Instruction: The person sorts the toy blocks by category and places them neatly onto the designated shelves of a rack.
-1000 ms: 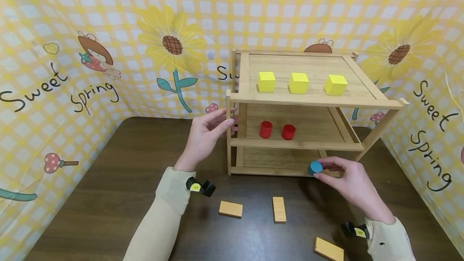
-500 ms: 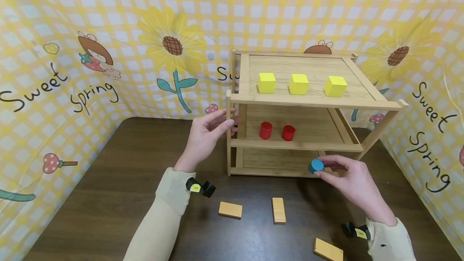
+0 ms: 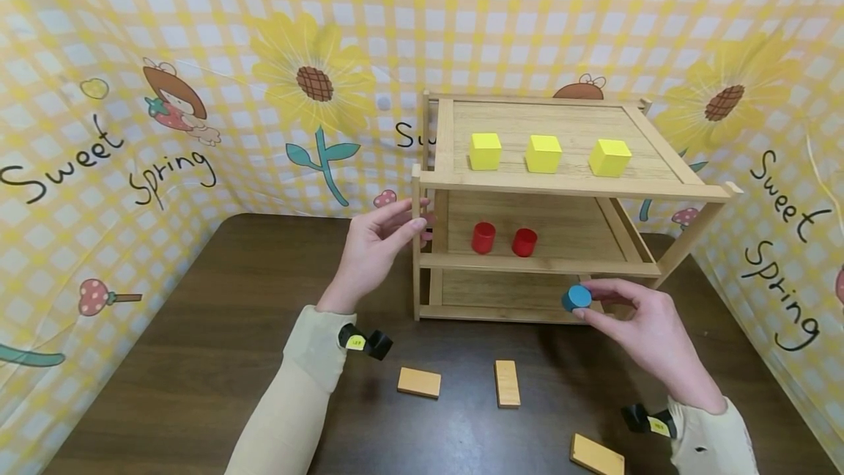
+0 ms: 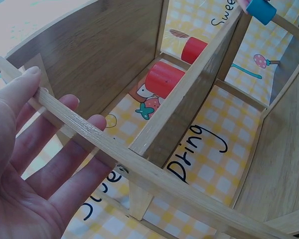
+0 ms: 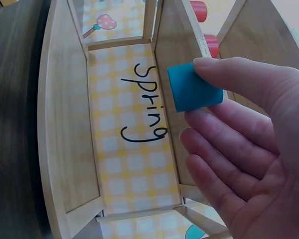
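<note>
A three-level wooden shelf rack [image 3: 560, 185] stands at the back right of the table. My left hand [image 3: 376, 244] holds its front left post [image 4: 97, 137], thumb on one side and fingers reaching behind. My right hand [image 3: 649, 328] pinches a blue cylinder [image 3: 576, 298] between thumb and fingertips, in front of the bottom level's right part. The right wrist view shows the cylinder [image 5: 194, 87] just below the middle shelf's front edge. Two red cylinders [image 3: 483, 237] [image 3: 524, 242] rest on the middle shelf, towards its left. Three yellow cubes [image 3: 485, 152] stand in a row on the top shelf.
Three flat wooden blocks lie on the dark table [image 3: 198, 358] before the rack: a left block [image 3: 419, 383], a middle block [image 3: 507, 384] and a right block [image 3: 597, 454] near my right wrist. A checked cloth [image 3: 198, 13] hangs behind and at both sides.
My right hand has risen slightly and shifted a little to the right with the blue cylinder. The left hand stays at the rack's post.
</note>
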Tool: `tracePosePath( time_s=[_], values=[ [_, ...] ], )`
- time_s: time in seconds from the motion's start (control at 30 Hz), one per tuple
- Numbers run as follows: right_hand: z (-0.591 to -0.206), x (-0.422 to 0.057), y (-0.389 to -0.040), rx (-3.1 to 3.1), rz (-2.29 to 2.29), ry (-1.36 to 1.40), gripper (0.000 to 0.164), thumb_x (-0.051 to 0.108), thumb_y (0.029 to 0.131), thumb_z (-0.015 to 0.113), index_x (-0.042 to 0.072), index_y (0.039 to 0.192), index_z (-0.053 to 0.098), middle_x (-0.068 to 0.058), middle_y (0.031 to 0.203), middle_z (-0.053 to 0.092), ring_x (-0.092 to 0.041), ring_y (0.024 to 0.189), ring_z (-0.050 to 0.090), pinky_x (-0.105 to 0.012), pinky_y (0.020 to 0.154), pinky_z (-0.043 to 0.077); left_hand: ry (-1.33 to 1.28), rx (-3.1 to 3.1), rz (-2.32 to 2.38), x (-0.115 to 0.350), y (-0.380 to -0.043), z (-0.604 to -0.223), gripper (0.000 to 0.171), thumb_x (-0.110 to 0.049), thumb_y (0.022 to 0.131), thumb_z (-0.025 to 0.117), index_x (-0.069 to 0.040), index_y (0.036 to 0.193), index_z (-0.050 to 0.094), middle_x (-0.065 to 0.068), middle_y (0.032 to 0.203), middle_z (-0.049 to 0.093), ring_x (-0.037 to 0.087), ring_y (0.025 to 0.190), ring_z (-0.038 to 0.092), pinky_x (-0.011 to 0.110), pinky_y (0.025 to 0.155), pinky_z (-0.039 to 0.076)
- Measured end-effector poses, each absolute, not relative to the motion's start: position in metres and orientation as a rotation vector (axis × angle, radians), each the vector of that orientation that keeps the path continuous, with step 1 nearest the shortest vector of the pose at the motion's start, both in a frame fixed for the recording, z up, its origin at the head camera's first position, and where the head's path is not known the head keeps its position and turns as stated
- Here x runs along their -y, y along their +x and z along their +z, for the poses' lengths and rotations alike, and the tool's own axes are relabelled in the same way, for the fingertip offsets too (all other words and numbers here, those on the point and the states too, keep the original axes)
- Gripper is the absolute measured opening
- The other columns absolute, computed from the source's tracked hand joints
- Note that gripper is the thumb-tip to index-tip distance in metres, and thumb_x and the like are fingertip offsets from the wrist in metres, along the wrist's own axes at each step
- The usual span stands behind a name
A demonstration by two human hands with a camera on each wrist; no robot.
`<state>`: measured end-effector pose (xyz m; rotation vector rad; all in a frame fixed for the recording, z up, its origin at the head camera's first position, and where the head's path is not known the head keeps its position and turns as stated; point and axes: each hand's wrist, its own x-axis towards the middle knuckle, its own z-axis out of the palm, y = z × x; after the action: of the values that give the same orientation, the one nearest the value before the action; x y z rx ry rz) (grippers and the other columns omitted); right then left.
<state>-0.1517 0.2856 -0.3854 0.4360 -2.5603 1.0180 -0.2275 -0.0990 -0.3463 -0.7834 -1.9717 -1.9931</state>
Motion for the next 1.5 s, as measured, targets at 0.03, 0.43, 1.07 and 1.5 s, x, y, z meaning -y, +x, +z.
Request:
tracePosePath(
  time_s=[0.03, 0.43, 1.07, 1.5],
  values=[
    [-0.385, -0.285, -0.151, 2.555, 1.015, 0.435, 0.036, 0.019, 0.082, 0.089, 0.017, 0.115, 0.076, 0.008, 0.102, 0.075, -0.001, 0.091, 0.066, -0.016, 0.072, 0.051, -0.787, 1.967, -1.999, 0.099, -0.228, -0.346, 0.030, -0.003, 0.099, 0.067, 0.003, 0.129, 0.067, 0.014, 0.121, 0.071, 0.047, 0.098, 0.069, 0.040, 0.085, 0.058],
    [-0.379, -0.284, -0.148, 2.500, 1.036, 0.436, 0.039, 0.016, 0.080, 0.091, 0.019, 0.116, 0.077, 0.010, 0.099, 0.075, -0.002, 0.092, 0.067, -0.016, 0.074, 0.049, -0.802, 1.957, -2.002, 0.098, -0.227, -0.346, 0.030, -0.003, 0.100, 0.066, 0.003, 0.129, 0.067, 0.022, 0.123, 0.068, 0.032, 0.100, 0.073, 0.041, 0.085, 0.058],
    [-0.370, -0.282, -0.144, 2.455, 1.024, 0.399, 0.037, 0.015, 0.078, 0.091, 0.022, 0.112, 0.078, 0.007, 0.100, 0.075, -0.001, 0.092, 0.065, -0.017, 0.061, 0.048, -0.794, 1.963, -1.991, 0.098, -0.227, -0.346, 0.031, -0.004, 0.100, 0.066, 0.003, 0.129, 0.067, 0.012, 0.123, 0.071, 0.027, 0.103, 0.072, 0.040, 0.085, 0.058],
    [-0.365, -0.281, -0.144, 2.437, 1.032, 0.344, 0.035, 0.018, 0.080, 0.091, 0.023, 0.112, 0.078, 0.005, 0.101, 0.075, -0.002, 0.093, 0.064, -0.017, 0.064, 0.046, -0.767, 1.975, -1.986, 0.098, -0.227, -0.346, 0.032, -0.002, 0.098, 0.067, 0.004, 0.130, 0.066, 0.012, 0.124, 0.070, 0.042, 0.107, 0.068, 0.038, 0.087, 0.057]
  ],
)
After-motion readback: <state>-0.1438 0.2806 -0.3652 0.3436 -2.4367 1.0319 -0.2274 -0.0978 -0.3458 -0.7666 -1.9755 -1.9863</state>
